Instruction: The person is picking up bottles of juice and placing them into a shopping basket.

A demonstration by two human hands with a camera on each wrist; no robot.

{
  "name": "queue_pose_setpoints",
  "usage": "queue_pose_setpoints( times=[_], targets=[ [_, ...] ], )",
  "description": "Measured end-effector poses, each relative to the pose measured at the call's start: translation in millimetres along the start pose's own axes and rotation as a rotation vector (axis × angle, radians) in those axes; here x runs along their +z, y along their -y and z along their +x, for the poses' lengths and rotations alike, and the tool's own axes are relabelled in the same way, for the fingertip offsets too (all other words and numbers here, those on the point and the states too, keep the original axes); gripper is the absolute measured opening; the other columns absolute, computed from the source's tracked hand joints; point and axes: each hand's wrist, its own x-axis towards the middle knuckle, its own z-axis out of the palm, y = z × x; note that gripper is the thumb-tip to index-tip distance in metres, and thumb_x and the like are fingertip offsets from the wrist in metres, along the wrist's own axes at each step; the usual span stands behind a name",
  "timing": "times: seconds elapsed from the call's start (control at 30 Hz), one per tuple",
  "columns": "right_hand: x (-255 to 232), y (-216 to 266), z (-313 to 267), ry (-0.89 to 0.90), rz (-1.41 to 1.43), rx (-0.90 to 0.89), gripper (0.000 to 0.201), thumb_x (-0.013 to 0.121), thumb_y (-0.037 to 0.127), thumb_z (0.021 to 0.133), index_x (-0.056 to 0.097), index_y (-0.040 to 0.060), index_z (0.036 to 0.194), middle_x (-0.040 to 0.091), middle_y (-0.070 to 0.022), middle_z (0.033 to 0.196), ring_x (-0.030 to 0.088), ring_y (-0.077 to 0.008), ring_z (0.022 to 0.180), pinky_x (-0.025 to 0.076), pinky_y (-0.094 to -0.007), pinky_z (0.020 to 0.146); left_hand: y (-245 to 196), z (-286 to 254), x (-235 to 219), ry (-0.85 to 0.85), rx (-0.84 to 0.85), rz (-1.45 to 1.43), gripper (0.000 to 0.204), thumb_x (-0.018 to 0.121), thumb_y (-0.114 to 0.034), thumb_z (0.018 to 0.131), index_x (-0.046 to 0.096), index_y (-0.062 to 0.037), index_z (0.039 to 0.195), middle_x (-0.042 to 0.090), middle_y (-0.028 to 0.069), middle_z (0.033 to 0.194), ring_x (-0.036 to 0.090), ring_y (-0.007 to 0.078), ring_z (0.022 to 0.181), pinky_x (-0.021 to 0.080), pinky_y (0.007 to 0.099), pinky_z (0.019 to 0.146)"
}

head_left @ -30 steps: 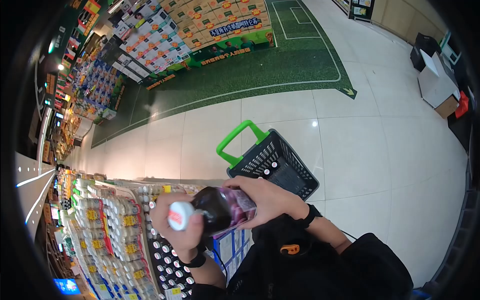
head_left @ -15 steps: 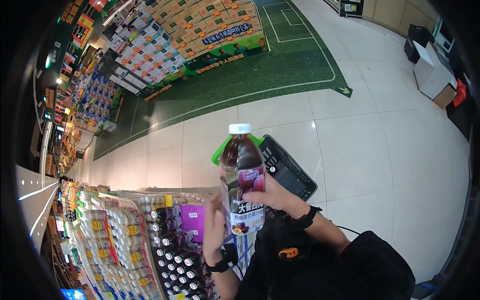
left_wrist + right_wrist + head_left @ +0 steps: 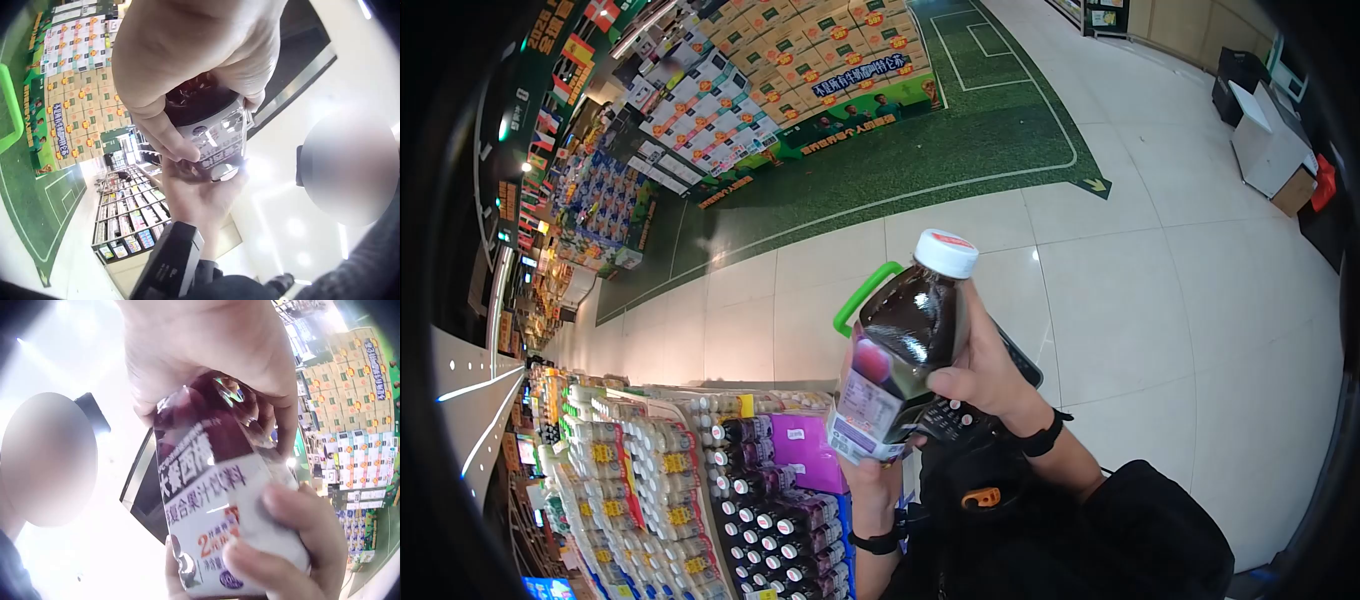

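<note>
Bottle [image 3: 912, 325] held btwn R hand [image 3: 997, 378], curled round its side, & L hand [image 3: 874, 495], curled round base.

Two hands, one left hand [image 3: 872, 490] and one right hand [image 3: 990, 372]; two black wristbands [image 3: 1043, 436]; one large bottle [image 3: 912, 318] between the hands. One basket [image 3: 1022, 362] with one green handle [image 3: 862, 302]. Near left, one purple box [image 3: 808, 452] with two white labels [image 3: 795, 434], and dark bottles [image 3: 785, 525] and pale bottles [image 3: 610, 480], both too many to count exactly.

Bright overhead store lights, glare on bottle [image 3: 910, 335], fisheye w/ dark edges, wrist pics hazy/blurred.
</note>
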Motion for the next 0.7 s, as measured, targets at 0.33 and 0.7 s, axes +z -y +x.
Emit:
queue_pose_setpoints(
  times=[0.33, 0.7],
  targets=[
    [-6, 20, -3, 0.005, -0.153, 0.155, 0.075, 0.079, 0.014, 0.083, 0.033, -0.0017, 0.141, 0.054, -0.0094, 0.128, 0.054, -0.0164, 0.119, 0.044, -0.0343, 0.103, -20, -11, 4, -0.091, 0.461, 0.544, 0.115, 0.089, -0.011, 0.066, 0.012, -0.0096, 0.152, 0.039, 0.0183, 0.14, 0.042, 0.0293, 0.132, 0.039, 0.0446, 0.108],
    [-1, -13, -13, -0.085, -0.128, 0.155, 0.084, 0.082, 0.015, 0.077, 0.032, -0.0015, 0.143, 0.052, -0.0105, 0.131, 0.051, -0.0182, 0.124, 0.041, -0.034, 0.106, -43, -8, -10, -0.007, 0.044, 0.024, 0.098, 0.064, -0.066, 0.085, 0.017, -0.0107, 0.151, 0.044, 0.0185, 0.139, 0.058, 0.0316, 0.117, 0.061, 0.0418, 0.071]
  ],
)
